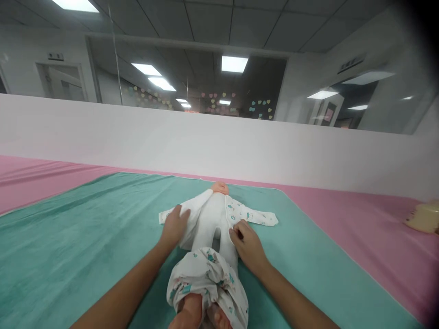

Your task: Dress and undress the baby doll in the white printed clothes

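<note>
A baby doll lies on its back on a teal towel, head away from me, feet toward me. It wears a white body, and a printed white garment is spread open under it, with printed trousers bunched round its legs. My left hand lies flat on the left flap of the garment, fingers stretched out. My right hand pinches the edge of the right flap beside the doll's hip.
The towel lies on a pink sheet. A white wall runs across behind, with glass above it. A cream-coloured object sits on the pink sheet at the far right.
</note>
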Motion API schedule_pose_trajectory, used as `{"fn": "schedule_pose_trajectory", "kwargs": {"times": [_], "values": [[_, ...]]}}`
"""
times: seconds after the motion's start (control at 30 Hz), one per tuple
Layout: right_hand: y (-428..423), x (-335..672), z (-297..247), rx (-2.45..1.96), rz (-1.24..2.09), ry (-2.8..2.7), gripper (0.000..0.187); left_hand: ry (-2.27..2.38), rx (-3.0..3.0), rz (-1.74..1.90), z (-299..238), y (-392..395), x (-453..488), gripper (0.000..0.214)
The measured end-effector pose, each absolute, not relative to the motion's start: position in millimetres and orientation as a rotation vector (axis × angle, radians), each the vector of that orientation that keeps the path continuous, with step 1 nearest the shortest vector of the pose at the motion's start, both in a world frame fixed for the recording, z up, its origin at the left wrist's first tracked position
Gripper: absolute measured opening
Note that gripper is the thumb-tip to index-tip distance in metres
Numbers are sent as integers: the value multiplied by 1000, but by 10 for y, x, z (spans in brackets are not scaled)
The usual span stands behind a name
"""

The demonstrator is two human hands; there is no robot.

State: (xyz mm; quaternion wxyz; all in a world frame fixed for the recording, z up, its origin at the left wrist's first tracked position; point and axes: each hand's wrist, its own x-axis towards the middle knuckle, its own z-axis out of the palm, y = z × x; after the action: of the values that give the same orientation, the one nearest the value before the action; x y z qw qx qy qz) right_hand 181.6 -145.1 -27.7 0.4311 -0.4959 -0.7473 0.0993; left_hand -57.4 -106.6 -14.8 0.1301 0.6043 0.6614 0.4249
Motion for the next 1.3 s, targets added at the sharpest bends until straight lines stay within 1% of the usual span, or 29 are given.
{"fn": "schedule_pose_trajectory", "kwargs": {"times": [0.1, 0.17, 0.27, 0.33, 0.37, 0.43, 0.5, 0.57, 0.63, 0.7, 0.73, 0.83, 0.93, 1.0, 1.1, 1.2, 1.3], "values": [[-1369, 1945, -239, -1241, 381, -1731, 23, 1981, 1381, 1346, -220, -939, -891, 19], [-1307, 2139, -192, -1268, 420, -1592, 22, 2049, 1271, 1376, -251, -902, -995, 21], [-1232, 2526, -151, -1349, 400, -1453, 22, 2099, 1362, 1524, -228, -937, -952, 35], [-1200, 2790, -165, -1466, 441, -1584, 22, 1927, 1512, 1567, -172, -998, -831, 30], [-1188, 2908, -181, -1542, 471, -1692, 23, 1778, 1580, 1522, -141, -1034, -761, 25], [-1171, 3088, -213, -1677, 499, -1857, 24, 1462, 1671, 1318, -82, -1111, -629, 20], [-1168, 3155, -220, -1757, 448, -1842, 24, 1237, 1807, 1093, -29, -1195, -539, 22], [-1193, 3073, -189, -1724, 371, -1742, 25, 1107, 1970, 877, 32, -1289, -503, 26], [-1266, 2848, -128, -1582, 358, -1728, 29, 1012, 2060, 700, 110, -1387, -510, 31], [-1393, 2537, -58, -1375, 451, -1853, 32, 931, 2081, 608, 191, -1470, -533, 32], [-1471, 2375, -25, -1268, 533, -1954, 32, 894, 2094, 578, 226, -1499, -543, 32], [-1697, 1986, 51, -944, 758, -2262, 24, 806, 2179, 438, 283, -1523, -554, 28], [-1815, 1821, 74, -756, 776, -2400, 23, 730, 2266, 256, 285, -1486, -550, 24], [-1828, 1812, 70, -679, 768, -2456, 23, 693, 2302, 185, 281, -1466, -550, 24], [-1825, 1851, 63, -629, 822, -2516, 21, 677, 2322, 169, 293, -1468, -549, 24], [-1860, 1866, 47, -739, 897, -2525, 22, 641, 2310, 169, 320, -1487, -539, 26], [-1896, 1832, -13, -911, 882, -2452, 20, 609, 2284, 161, 346, -1504, -515, 26]]}}
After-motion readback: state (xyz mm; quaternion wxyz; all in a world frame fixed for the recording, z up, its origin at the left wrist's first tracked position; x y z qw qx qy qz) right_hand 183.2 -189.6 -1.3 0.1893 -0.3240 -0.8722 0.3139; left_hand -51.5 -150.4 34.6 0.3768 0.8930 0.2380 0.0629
